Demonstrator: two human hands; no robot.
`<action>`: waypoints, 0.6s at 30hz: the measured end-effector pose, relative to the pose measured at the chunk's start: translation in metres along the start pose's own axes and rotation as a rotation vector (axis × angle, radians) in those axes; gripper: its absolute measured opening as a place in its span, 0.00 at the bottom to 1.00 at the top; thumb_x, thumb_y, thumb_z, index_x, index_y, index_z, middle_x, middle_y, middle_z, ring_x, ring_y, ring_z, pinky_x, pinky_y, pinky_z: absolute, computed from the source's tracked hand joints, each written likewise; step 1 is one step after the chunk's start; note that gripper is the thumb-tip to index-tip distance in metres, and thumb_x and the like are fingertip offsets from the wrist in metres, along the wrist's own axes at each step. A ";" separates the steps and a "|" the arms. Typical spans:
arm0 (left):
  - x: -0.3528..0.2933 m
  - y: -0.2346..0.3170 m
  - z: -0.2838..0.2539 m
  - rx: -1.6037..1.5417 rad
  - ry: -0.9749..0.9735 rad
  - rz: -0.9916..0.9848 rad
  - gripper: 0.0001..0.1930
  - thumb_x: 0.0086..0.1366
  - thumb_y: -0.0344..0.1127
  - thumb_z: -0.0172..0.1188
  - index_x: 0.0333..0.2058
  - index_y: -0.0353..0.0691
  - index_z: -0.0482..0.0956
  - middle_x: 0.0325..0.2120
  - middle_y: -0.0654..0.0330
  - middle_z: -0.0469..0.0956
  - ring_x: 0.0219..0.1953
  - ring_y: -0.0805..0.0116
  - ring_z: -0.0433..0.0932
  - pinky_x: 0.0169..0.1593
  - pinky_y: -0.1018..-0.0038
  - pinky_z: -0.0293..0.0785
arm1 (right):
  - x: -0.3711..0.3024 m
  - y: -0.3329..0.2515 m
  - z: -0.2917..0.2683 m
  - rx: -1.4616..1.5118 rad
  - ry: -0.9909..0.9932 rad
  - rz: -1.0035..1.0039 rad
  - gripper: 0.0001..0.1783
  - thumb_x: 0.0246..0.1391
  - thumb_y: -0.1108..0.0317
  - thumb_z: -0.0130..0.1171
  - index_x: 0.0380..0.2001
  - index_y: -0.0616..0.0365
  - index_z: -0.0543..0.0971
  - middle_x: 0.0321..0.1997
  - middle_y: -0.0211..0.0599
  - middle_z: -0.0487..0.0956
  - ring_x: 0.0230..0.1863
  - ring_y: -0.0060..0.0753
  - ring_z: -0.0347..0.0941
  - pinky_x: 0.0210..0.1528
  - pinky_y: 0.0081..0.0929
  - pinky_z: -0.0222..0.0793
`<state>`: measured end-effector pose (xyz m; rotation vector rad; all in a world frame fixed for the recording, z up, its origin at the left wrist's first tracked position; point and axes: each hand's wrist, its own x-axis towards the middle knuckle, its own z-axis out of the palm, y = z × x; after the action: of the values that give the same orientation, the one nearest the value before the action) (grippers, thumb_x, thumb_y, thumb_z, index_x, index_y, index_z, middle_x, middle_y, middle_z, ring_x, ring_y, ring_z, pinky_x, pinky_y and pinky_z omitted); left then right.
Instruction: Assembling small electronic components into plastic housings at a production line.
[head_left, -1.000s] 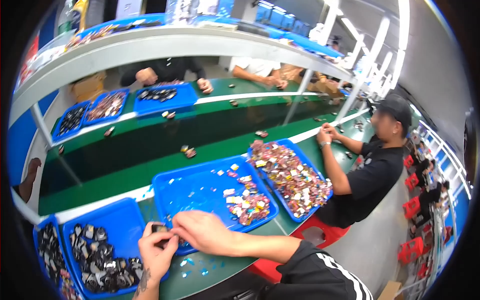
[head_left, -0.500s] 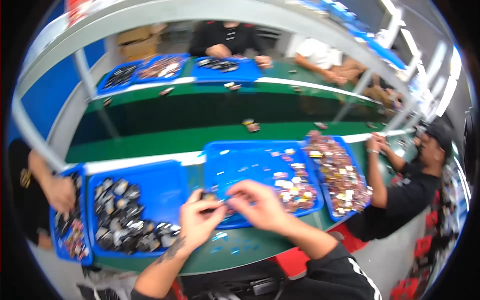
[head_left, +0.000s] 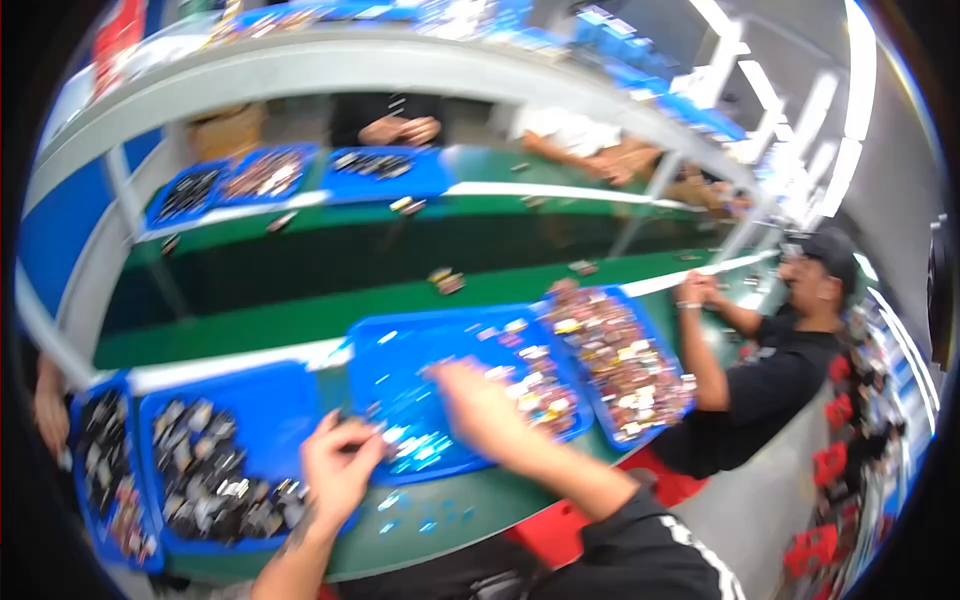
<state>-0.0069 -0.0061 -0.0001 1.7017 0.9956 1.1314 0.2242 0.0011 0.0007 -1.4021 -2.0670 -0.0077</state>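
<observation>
My left hand (head_left: 338, 465) is closed, its fingers and thumb pinching a small dark part (head_left: 350, 432) in front of the middle blue tray (head_left: 375, 345). Most of that part is hidden, so its kind cannot be told. Over the same tray hangs my right hand (head_left: 475, 405), smeared by motion, and its fingers cannot be made out. Shiny light-blue scraps (head_left: 418, 447) lie in the tray between my hands. Small pinkish and white pieces (head_left: 545, 395) are heaped at its right side.
Black and grey parts (head_left: 205, 470) fill much of a blue tray on the left, beside a narrower tray (head_left: 140, 480). Another tray of mixed pieces (head_left: 620, 370) stands right. A co-worker (head_left: 790, 350) sits at the right. Small parts (head_left: 447, 281) lie on the green belt (head_left: 330, 320).
The view has shifted, so the scene sits further left. My hands, close together before, are now apart, with the right one over the tray. Light-blue scraps show brightly between them.
</observation>
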 end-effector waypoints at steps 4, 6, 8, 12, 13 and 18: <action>0.007 0.004 0.012 -0.396 -0.086 -0.299 0.06 0.60 0.31 0.63 0.32 0.34 0.83 0.28 0.62 0.78 0.30 0.77 0.74 0.32 0.80 0.71 | -0.003 -0.005 -0.028 0.266 -0.309 0.103 0.13 0.52 0.77 0.57 0.42 0.59 0.80 0.48 0.44 0.76 0.43 0.41 0.77 0.43 0.33 0.74; 0.003 0.005 0.012 -0.531 -0.123 -0.355 0.07 0.62 0.32 0.62 0.35 0.35 0.84 0.34 0.64 0.76 0.32 0.80 0.73 0.28 0.84 0.70 | -0.002 -0.028 -0.028 0.717 -0.331 0.353 0.13 0.55 0.75 0.58 0.45 0.59 0.80 0.46 0.40 0.78 0.41 0.28 0.77 0.41 0.26 0.74; -0.001 0.000 0.011 -0.557 -0.157 -0.350 0.08 0.62 0.32 0.63 0.36 0.34 0.83 0.37 0.62 0.75 0.31 0.79 0.74 0.29 0.83 0.71 | 0.002 -0.041 -0.015 1.086 -0.276 0.331 0.14 0.56 0.76 0.58 0.46 0.64 0.78 0.43 0.38 0.78 0.41 0.21 0.74 0.43 0.21 0.73; 0.000 0.006 0.009 -0.631 -0.145 -0.304 0.12 0.65 0.26 0.55 0.46 0.33 0.76 0.37 0.58 0.77 0.33 0.76 0.76 0.37 0.78 0.73 | -0.001 -0.033 0.004 1.318 -0.141 0.239 0.07 0.53 0.80 0.59 0.37 0.65 0.77 0.45 0.42 0.76 0.47 0.26 0.72 0.48 0.23 0.72; 0.001 0.008 0.009 -0.611 -0.087 -0.250 0.15 0.66 0.25 0.52 0.51 0.33 0.73 0.41 0.56 0.76 0.37 0.74 0.77 0.42 0.77 0.74 | 0.001 -0.039 -0.003 1.301 -0.096 0.382 0.04 0.53 0.79 0.59 0.32 0.63 0.75 0.47 0.42 0.74 0.38 0.26 0.74 0.40 0.21 0.73; 0.002 -0.001 0.009 -0.617 0.066 -0.166 0.22 0.67 0.22 0.47 0.59 0.33 0.63 0.50 0.52 0.74 0.51 0.69 0.75 0.55 0.73 0.70 | -0.001 -0.049 -0.010 0.940 0.028 0.353 0.07 0.49 0.78 0.65 0.33 0.66 0.79 0.31 0.36 0.80 0.32 0.25 0.78 0.36 0.22 0.76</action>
<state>0.0018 -0.0054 -0.0026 1.0760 0.7079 1.2294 0.1884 -0.0246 0.0241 -1.0920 -1.4217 0.9492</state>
